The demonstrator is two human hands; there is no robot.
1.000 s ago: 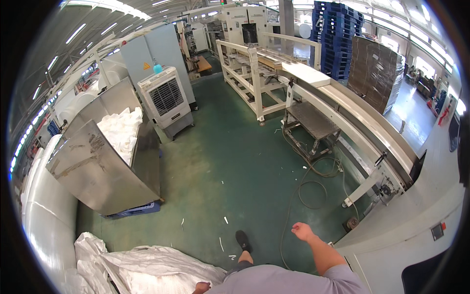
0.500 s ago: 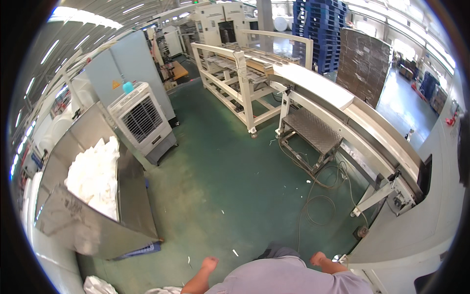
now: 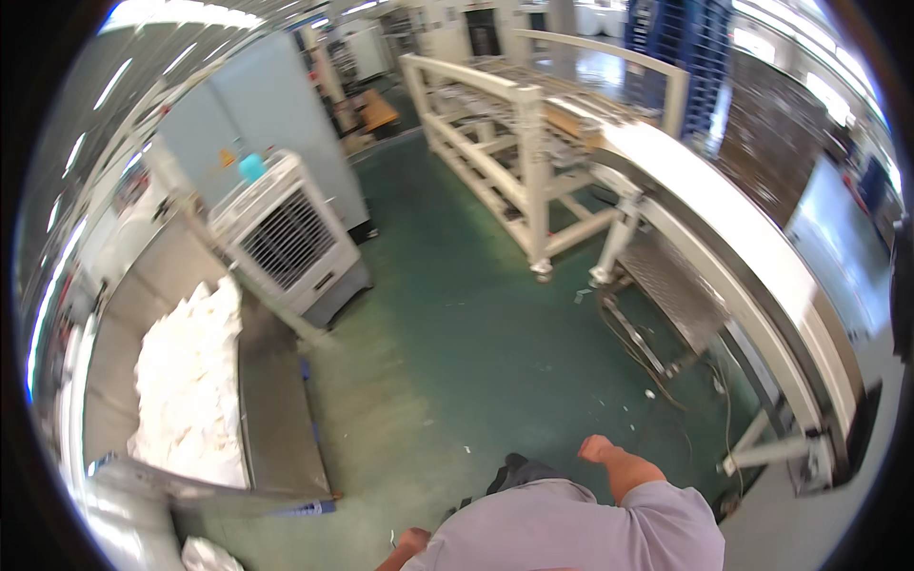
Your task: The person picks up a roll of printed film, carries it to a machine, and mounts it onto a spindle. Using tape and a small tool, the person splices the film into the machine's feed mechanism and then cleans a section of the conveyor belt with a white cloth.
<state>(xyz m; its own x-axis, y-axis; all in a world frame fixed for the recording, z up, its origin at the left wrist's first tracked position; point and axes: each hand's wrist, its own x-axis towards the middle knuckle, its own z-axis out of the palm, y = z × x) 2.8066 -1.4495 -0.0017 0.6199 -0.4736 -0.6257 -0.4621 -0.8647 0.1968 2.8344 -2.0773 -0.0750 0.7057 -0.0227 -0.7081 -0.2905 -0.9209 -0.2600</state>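
Observation:
My right hand [image 3: 596, 448] is held out ahead of my body over the green floor, its fingers curled into a loose fist with nothing seen in it. Low at the bottom edge, my left hand [image 3: 415, 539] hangs beside my grey shirt, small and slightly blurred; its fingers look curled in, and no object shows in it. Neither hand touches anything. Nearest to the left hand's side stands a metal bin [image 3: 281, 409] heaped with white crumpled material [image 3: 190, 390]. A metal step stool [image 3: 674, 290] stands on the right hand's side, under a conveyor [image 3: 724, 205].
A grey-white air cooler [image 3: 290, 238] stands beyond the bin, before a pale blue cabinet [image 3: 276, 124]. Ahead is a cream machine frame [image 3: 533, 181]. Cables [image 3: 731, 409] trail by the stool; white scraps [image 3: 649, 393] lie on the floor. Blue pallets [image 3: 676, 67] are stacked behind.
I have moved forward; the bin, cooler, frame and conveyor appear larger and closer. My right hand has swung forward and up, while my left hand has dropped back toward the lower edge.

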